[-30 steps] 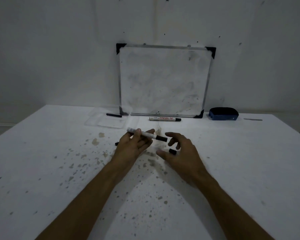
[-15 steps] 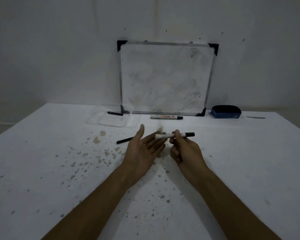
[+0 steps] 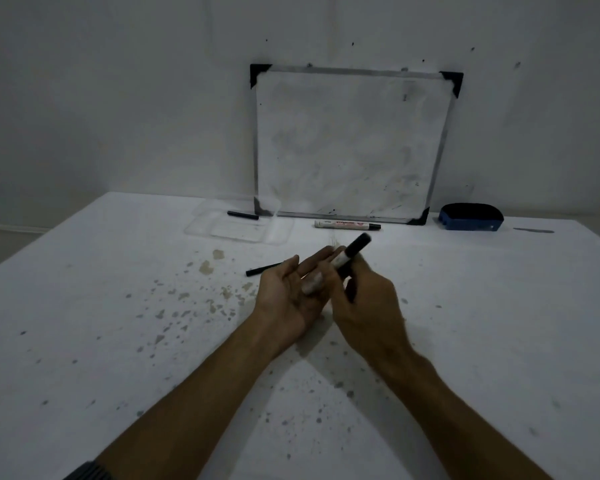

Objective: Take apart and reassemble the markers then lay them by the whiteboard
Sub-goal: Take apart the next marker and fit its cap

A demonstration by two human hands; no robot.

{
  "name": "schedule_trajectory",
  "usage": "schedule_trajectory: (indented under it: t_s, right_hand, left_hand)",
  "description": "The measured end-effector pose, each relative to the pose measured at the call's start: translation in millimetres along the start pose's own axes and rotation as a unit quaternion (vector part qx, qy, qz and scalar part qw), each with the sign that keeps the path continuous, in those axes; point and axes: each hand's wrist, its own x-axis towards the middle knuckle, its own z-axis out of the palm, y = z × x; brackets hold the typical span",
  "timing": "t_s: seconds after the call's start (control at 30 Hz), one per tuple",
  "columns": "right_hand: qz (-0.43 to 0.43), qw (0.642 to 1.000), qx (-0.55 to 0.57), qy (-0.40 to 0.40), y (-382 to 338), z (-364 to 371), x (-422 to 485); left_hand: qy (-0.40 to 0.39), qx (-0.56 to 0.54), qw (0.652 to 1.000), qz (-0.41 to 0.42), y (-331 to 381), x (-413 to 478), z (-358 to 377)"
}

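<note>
The white surface (image 3: pixel 101 306) is speckled with grey and brownish stains, thickest left of centre. At its far edge a whiteboard (image 3: pixel 350 147) stands on it, leaning on the wall. Just before the board lies a capped marker (image 3: pixel 347 224); to its left a clear tray (image 3: pixel 239 225), to the right a blue eraser (image 3: pixel 471 217). A thin black stick (image 3: pixel 262 269) lies nearer the middle.

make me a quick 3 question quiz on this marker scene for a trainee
1. True or false: the right hand holds a marker.
2. What lies on the table just in front of the whiteboard? A) a finished marker B) scissors C) a cup
3. What colour is the eraser right of the whiteboard?

Key: 1 true; 2 A; 3 blue. The left hand is open, palm up.
</note>
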Motion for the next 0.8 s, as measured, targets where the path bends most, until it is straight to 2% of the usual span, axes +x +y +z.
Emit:
schedule_trajectory:
  t_s: [0.1, 0.17, 0.23, 0.27, 0.47, 0.8]
  right_hand:
    - [-0.041, 0.991, 0.112, 0.064, -1.6, -3.8, -2.2]
    - [-0.056, 0.995, 0.071, 0.03, -2.6, 3.6, -9.5]
    - [-0.027, 0.999, 0.012, -0.031, -2.1, 12.0, -14.0]
    - [-0.011, 0.999, 0.015, -0.033, -1.2, 13.9, -13.9]
    - [0.035, 0.99, 0.13, 0.04, 1.8, 1.0, -5.2]
    - [0.188, 0.963, 0.186, 0.058, 24.7, -14.5, 9.2]
  left_hand:
    - [0.004, 0.015, 1.0, 0.002, -1.4, -1.5, 1.0]
    - [-0.004, 0.02, 1.0, -0.014, -3.9, -1.6, 1.9]
    - [-0.004, 0.034, 0.999, -0.018, -4.7, -0.8, 1.3]
    - [-0.002, 0.036, 0.999, -0.019, -4.0, 0.7, -0.1]
    - [-0.006, 0.052, 0.999, 0.009, 3.4, 2.2, -1.1]
    - [-0.017, 0.222, 0.973, 0.057, 0.8, 10.2, -6.8]
